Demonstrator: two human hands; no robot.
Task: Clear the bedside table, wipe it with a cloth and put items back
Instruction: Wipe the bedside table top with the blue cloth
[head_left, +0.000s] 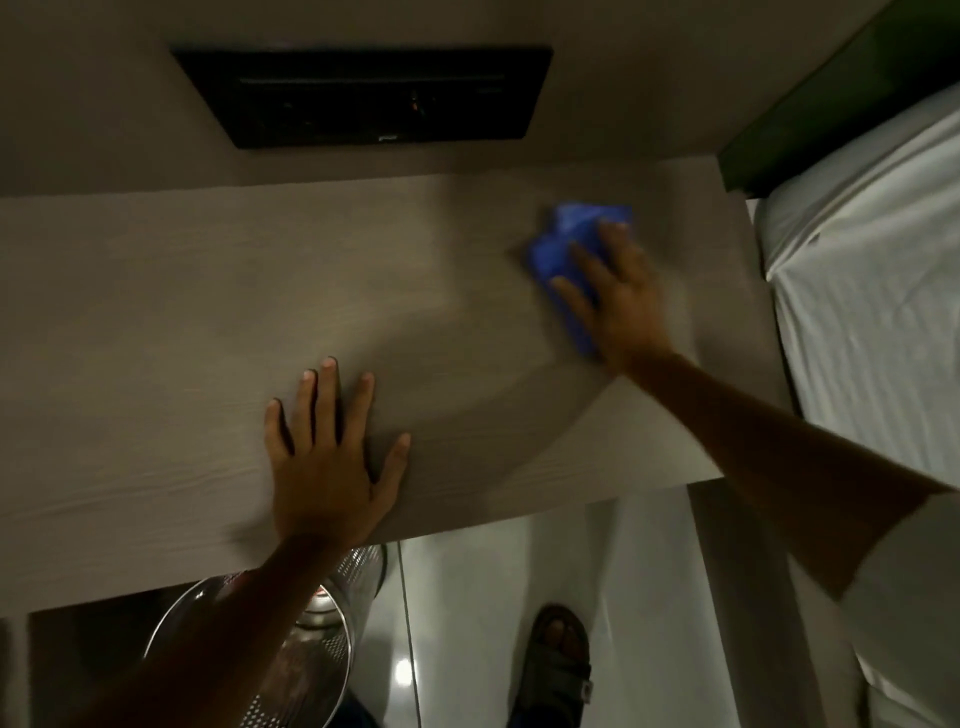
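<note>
Right hand (618, 296) presses a blue cloth (569, 244) flat on the table (182, 322); left hand (324, 457) lies open, grasping nothing. Metal bin (291, 649) below the table, bed (872, 291) beside it.

Dim, warm light; right hand (618, 296) motion-blurred, glare on floor (402, 673), edges bowed by the lens.

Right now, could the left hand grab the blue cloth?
Probably yes: the left hand lies flat on the table with bare wood between it and the blue cloth, though the right hand presses it.
</note>
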